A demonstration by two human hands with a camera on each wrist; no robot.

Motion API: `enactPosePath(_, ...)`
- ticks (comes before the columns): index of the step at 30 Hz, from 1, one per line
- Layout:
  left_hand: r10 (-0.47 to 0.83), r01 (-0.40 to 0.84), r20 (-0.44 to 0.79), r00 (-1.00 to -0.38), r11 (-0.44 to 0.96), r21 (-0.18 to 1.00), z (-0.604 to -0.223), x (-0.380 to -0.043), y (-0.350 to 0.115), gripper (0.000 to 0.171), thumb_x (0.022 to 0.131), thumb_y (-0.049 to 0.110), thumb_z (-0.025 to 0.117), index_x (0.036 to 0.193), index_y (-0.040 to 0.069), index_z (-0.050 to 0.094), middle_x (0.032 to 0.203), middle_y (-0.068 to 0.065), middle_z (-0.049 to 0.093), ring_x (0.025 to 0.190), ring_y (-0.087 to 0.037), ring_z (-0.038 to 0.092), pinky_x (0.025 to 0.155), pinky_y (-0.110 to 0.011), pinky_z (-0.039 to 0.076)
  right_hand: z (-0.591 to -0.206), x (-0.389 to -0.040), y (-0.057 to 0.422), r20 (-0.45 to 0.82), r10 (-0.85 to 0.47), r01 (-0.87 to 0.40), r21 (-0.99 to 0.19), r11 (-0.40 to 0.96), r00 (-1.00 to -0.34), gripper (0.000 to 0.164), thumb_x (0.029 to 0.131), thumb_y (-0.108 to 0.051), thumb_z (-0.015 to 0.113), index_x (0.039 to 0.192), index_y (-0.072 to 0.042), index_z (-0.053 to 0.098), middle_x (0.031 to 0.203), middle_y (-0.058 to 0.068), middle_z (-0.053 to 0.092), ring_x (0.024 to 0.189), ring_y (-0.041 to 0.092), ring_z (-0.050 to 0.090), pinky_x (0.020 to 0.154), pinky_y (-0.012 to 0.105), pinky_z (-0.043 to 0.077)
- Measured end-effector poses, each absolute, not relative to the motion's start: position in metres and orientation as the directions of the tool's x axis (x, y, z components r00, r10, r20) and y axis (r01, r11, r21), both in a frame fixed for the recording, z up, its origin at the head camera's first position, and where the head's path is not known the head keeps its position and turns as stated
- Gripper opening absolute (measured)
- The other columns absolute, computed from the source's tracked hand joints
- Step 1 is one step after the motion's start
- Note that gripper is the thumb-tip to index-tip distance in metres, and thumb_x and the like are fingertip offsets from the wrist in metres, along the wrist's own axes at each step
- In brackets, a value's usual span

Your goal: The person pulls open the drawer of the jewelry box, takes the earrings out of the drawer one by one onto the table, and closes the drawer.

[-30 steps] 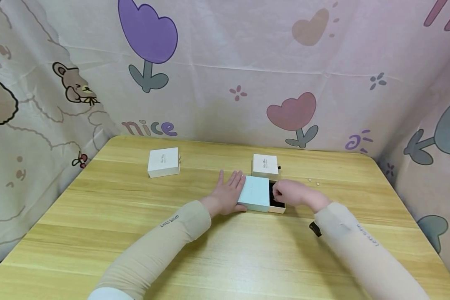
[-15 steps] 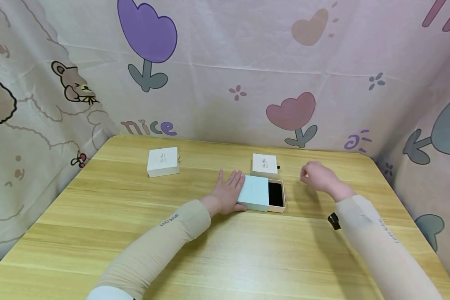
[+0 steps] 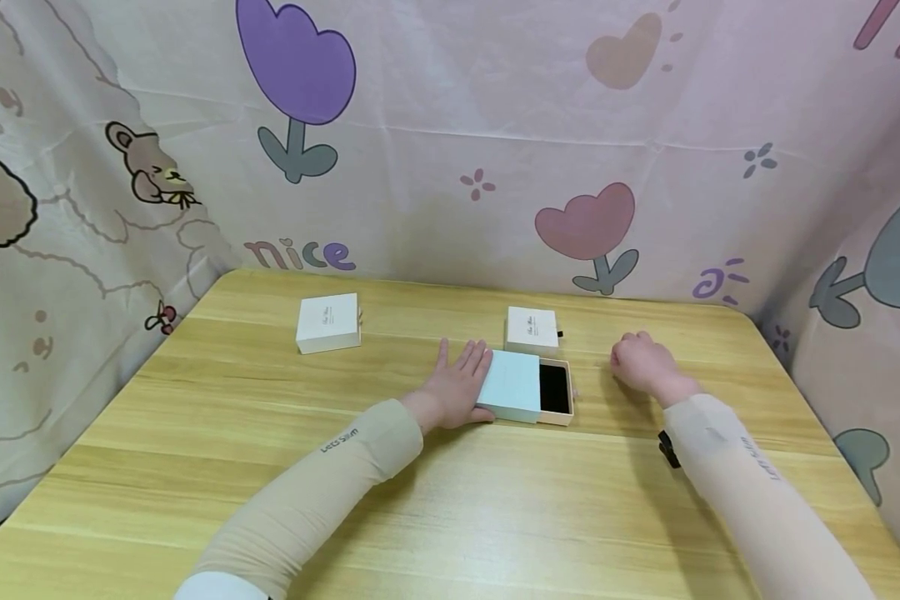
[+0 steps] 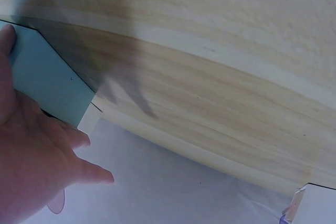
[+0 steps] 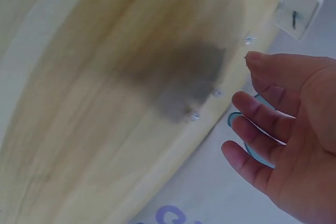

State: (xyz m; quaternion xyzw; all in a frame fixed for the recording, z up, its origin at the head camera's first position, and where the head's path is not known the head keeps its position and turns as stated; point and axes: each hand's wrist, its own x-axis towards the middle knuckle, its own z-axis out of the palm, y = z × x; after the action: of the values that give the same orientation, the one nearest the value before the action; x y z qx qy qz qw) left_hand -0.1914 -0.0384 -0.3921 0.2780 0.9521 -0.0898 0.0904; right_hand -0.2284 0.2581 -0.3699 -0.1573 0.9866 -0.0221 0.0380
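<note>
Fingers spread and straight, my left hand rests against the left end of a light blue drawer box. The box's black-lined drawer is pulled partly out to the right. To the right of it, my right hand is low over the table; in the right wrist view its thumb and forefinger tips meet in a pinch. A small sparkly earring shows right at those tips, its hold partly hidden by the thumb. Two more tiny shiny earrings lie on the wood beside the hand.
A small white box with a black tab stands just behind the blue one. Farther left is a larger white box. A printed cloth hangs close behind the wooden table.
My right hand has come out of the drawer and moved right, over the spot where two earrings showed, then slightly lower. My left hand and the boxes stay put.
</note>
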Motion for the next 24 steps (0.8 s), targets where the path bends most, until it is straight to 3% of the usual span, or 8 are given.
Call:
enactPosePath(6, 0.515, 0.548, -0.223, -0.828, 0.828, -0.12, -0.391, -0.191, -0.038, 0.095, 0.087, 0.066, 0.04, 0.151, 0.005, 0.005, 0.159, -0.013, 0.002, 0.147, -0.026, 0.003, 0.114, -0.059, 0.0, -0.378, -0.231, 0.26, -0.085, -0.297, -0.296, -0.03, 0.955, -0.951, 0.019, 0.082, -0.003, 0.05, 0.064, -0.006, 0.056, 0.082, 0.016, 0.054, 0.079, 0.031, 0.046, 0.063, 0.043, 0.047)
enactPosePath(11, 0.515, 0.546, -0.224, -0.827, 0.831, -0.107, -0.391, -0.191, -0.038, 0.095, 0.088, 0.065, 0.041, 0.151, 0.005, 0.004, 0.159, -0.013, 0.002, 0.147, -0.026, 0.002, 0.114, -0.059, -0.001, -0.381, -0.232, 0.262, -0.067, -0.28, -0.277, -0.048, 0.96, -0.958, 0.014, 0.078, -0.002, 0.053, 0.065, -0.006, 0.057, 0.079, 0.013, 0.052, 0.077, 0.03, 0.045, 0.059, 0.039, 0.044)
enactPosePath(15, 0.517, 0.547, -0.223, -0.827, 0.83, -0.105, -0.392, -0.192, -0.037, 0.096, 0.087, 0.065, 0.042, 0.151, 0.004, 0.004, 0.158, -0.013, 0.002, 0.147, -0.026, 0.002, 0.114, -0.059, -0.002, -0.379, -0.232, 0.262, -0.058, -0.263, -0.26, -0.051, 0.964, -0.963, 0.009, 0.08, -0.008, 0.056, 0.073, -0.004, 0.06, 0.08, 0.013, 0.054, 0.077, 0.03, 0.047, 0.06, 0.04, 0.044)
enactPosePath(19, 0.517, 0.548, -0.222, -0.827, 0.828, -0.114, -0.392, -0.192, -0.037, 0.096, 0.087, 0.066, 0.041, 0.151, 0.004, 0.004, 0.158, -0.013, 0.002, 0.147, -0.026, 0.002, 0.114, -0.059, -0.001, -0.373, -0.233, 0.259, -0.065, -0.246, -0.239, -0.098, 0.966, -0.967, 0.018, 0.087, -0.019, 0.058, 0.085, -0.002, 0.063, 0.086, 0.014, 0.059, 0.081, 0.031, 0.053, 0.065, 0.043, 0.047)
enactPosePath(24, 0.516, 0.548, -0.217, -0.829, 0.827, -0.125, -0.393, -0.193, -0.038, 0.096, 0.087, 0.067, 0.041, 0.151, 0.005, 0.005, 0.158, -0.013, 0.003, 0.147, -0.026, 0.003, 0.114, -0.059, 0.0, -0.363, -0.23, 0.25, -0.085, -0.343, -0.309, -0.277, 0.91, -0.935, 0.038, 0.094, -0.032, 0.054, 0.105, 0.004, 0.062, 0.103, 0.02, 0.065, 0.094, 0.035, 0.061, 0.084, 0.051, 0.049)
